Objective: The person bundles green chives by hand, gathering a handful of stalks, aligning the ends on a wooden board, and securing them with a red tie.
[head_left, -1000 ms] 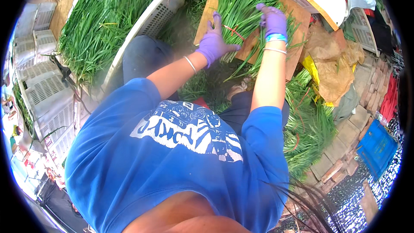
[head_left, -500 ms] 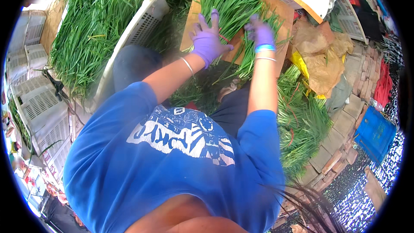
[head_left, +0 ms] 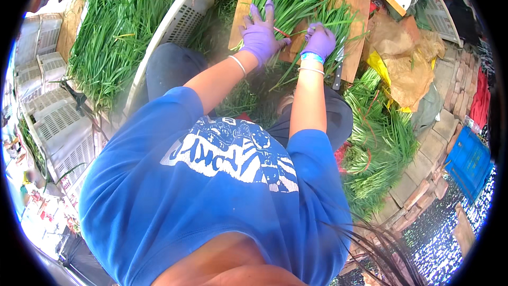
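A bunch of long green chives (head_left: 288,0) with a red band round it lies on a wooden board (head_left: 241,18). My left hand (head_left: 259,37), in a purple glove, rests on its near end with the fingers spread. At the bunch's right side my right hand (head_left: 320,41), also gloved in purple, has its fingers curled closed around some loose chives (head_left: 338,18). What sits inside its grip is mostly hidden. A knife with a dark handle (head_left: 337,76) lies on the board just right of that hand.
A white plastic crate (head_left: 182,18) heaped with chives stands at the left. More chives (head_left: 381,153) with red ties lie on the ground at the right, below a crumpled brown sheet (head_left: 405,58). Stacked pale crates (head_left: 58,119) line the far left.
My right hand's fingers have curled closed and it has shifted slightly. The knife beside it has come into view, and fewer chives hang over the board's near edge. My left hand stays on the bunch.
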`<state>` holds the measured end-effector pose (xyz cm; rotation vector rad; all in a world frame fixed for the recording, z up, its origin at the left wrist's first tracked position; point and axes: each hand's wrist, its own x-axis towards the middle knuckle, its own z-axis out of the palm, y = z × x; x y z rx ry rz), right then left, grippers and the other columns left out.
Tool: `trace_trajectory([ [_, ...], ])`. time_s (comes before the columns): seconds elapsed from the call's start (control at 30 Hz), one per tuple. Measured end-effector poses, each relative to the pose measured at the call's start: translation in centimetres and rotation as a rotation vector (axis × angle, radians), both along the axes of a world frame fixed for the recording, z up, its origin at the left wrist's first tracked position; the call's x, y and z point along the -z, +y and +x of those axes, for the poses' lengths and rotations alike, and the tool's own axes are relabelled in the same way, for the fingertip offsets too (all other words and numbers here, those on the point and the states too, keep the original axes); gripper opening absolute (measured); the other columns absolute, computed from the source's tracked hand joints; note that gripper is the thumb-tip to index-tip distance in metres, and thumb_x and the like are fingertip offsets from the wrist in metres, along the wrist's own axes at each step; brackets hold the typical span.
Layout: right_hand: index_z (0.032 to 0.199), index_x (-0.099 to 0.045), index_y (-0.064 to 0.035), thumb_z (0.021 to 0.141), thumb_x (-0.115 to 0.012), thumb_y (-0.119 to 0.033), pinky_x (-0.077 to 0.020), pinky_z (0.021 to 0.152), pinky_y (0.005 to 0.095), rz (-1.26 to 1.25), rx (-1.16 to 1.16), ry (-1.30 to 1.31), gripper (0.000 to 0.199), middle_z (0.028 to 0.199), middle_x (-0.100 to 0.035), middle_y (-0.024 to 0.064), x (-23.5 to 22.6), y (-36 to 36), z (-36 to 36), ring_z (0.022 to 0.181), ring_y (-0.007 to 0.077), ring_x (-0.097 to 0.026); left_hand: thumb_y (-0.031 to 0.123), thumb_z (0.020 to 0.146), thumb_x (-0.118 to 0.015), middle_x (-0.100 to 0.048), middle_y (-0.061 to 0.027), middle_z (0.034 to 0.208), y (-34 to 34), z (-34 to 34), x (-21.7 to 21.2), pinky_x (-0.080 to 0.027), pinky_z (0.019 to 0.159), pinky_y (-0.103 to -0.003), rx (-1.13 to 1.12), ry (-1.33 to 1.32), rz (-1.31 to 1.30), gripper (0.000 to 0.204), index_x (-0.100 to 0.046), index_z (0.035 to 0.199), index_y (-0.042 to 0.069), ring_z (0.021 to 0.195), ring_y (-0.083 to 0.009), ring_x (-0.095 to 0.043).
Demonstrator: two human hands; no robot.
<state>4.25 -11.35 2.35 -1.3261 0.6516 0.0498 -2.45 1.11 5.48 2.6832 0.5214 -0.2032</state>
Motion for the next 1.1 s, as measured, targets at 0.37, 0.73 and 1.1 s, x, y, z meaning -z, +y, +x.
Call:
trace_trajectory([
  [0.37,0.047,-0.044,-0.007,0.074,-0.048,-0.018,-0.033,0.054,0.0281,-0.229,0.521,-0.692,0.029,0.047,-0.038,0.0021,-9.3,-7.6,3.3,0.05,0.0127,-0.039,0.05,0.057,-0.07,-0.013,-0.0296,0.134,0.8,0.2,0.8,-0.033,0.087,-0.053,-0.011,0.04,-0.04,0.107,-0.003,0.135,0.018,0.116,-0.0487,-0.028],
  [0.73,0.098,-0.054,-0.001,0.082,-0.05,-0.035,-0.0448,0.067,0.0311,-0.593,-0.396,-0.323,0.037,0.095,-0.057,0.0099,-2.3,-5.8,1.7,0.078,0.0194,-0.055,0.05,0.057,-0.07,-0.013,-0.0278,0.135,1.0,0.2,1.3,-0.035,0.086,-0.052,-0.041,0.058,0.013,0.108,-0.003,0.135,0.02,0.116,-0.0467,-0.029],
  [1.1,0.075,-0.064,-0.0046,0.07,-0.056,-0.025,-0.0479,0.061,0.0385,-1.184,-0.637,-0.005,0.023,0.074,-0.061,0.0167,2.4,0.6,-2.8,0.067,0.0323,-0.06,0.047,0.058,-0.07,-0.014,-0.0277,0.135,0.4,0.4,1.2,-0.035,0.086,-0.052,-0.009,0.036,0.015,0.107,-0.001,0.135,0.022,0.115,-0.048,-0.029],
])
